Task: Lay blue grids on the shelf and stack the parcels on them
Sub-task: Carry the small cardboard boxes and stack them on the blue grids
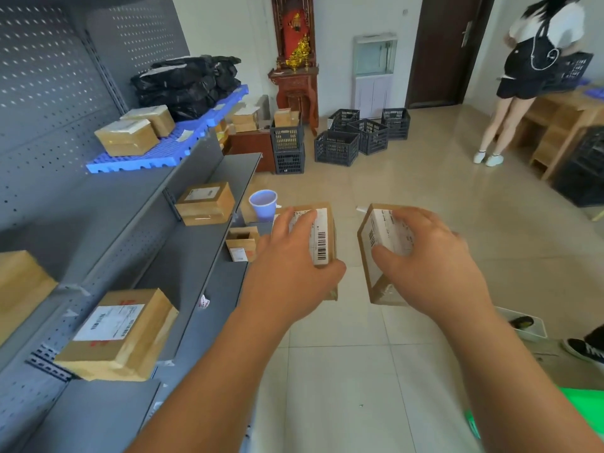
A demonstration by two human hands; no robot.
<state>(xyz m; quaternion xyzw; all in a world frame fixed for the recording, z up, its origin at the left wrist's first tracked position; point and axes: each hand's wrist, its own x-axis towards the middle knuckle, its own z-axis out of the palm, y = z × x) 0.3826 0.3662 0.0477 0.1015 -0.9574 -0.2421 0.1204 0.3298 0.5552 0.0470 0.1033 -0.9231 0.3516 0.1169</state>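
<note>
One wide-angle camera on our head faces forward and down. Our left hand point(291, 276), gripping the left brown cardboard parcel point(330, 230), and right hand point(434, 266), gripping the right brown cardboard parcel point(376, 282), sit close under the lens at centre. The grey perforated metal shelf unit point(196, 256) bends past us on the left; the beige tiled floor point(408, 181) runs ahead to the far dark brown door point(441, 50).

The left hand point(291, 273) holds one labelled parcel point(322, 237), right hand point(434, 266) a second parcel point(377, 232).
</note>
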